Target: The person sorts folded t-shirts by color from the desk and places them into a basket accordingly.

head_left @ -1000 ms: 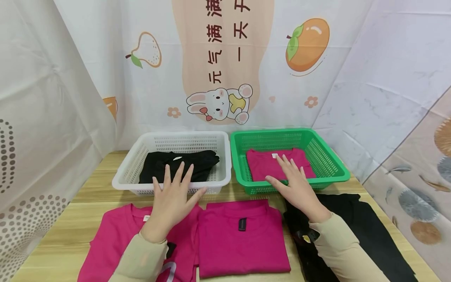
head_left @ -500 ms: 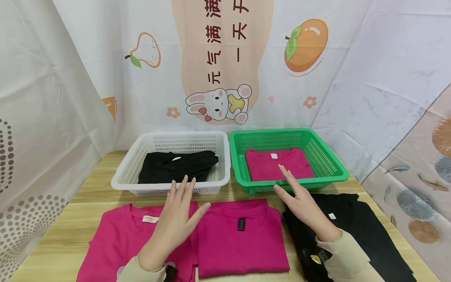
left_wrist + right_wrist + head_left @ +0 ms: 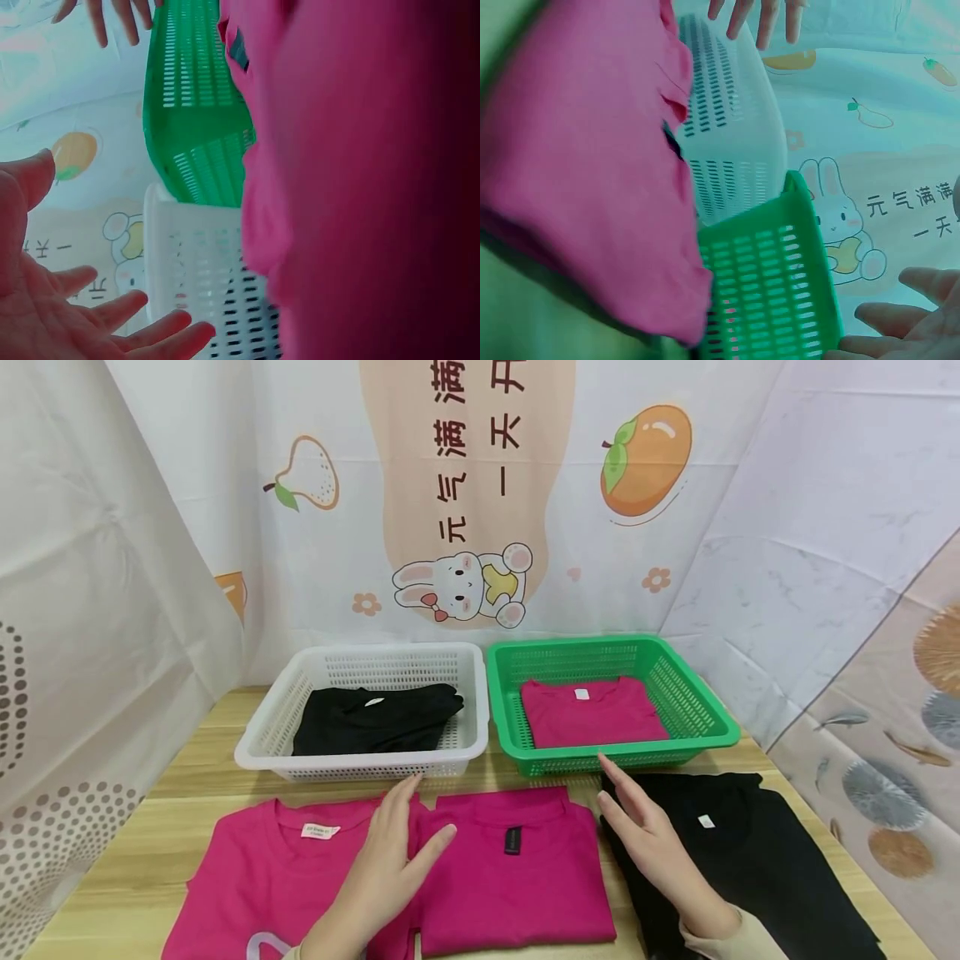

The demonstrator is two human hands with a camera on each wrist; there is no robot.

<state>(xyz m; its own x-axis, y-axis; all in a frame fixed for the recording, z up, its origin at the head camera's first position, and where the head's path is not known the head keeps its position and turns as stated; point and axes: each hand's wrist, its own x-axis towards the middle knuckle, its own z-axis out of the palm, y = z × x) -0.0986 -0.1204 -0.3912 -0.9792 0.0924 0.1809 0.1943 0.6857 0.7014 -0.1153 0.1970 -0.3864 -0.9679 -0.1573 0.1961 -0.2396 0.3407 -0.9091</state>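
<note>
My left hand (image 3: 386,860) hovers with straight fingers over the inner edge of a folded pink T-shirt (image 3: 255,868) at the left, which has a white neck label. Over the left edge of a folded black T-shirt (image 3: 742,852) is my right hand (image 3: 652,843), its fingers extended and holding nothing. Between the hands lies a second folded pink T-shirt (image 3: 517,893) with a black label. A white basket (image 3: 251,739) holds a folded black garment (image 3: 375,720). Beside it, a green basket (image 3: 705,727) contains a folded pink garment (image 3: 592,717).
Both baskets stand side by side at the back of a wood-grain table (image 3: 142,860), against a printed curtain (image 3: 322,568). More curtain (image 3: 810,568) hangs along the right side, and a dotted one (image 3: 67,610) along the left.
Both hands have drawn back from in front of the baskets toward the near edge, and their spread fingers have come closer together. The garments and baskets stay put.
</note>
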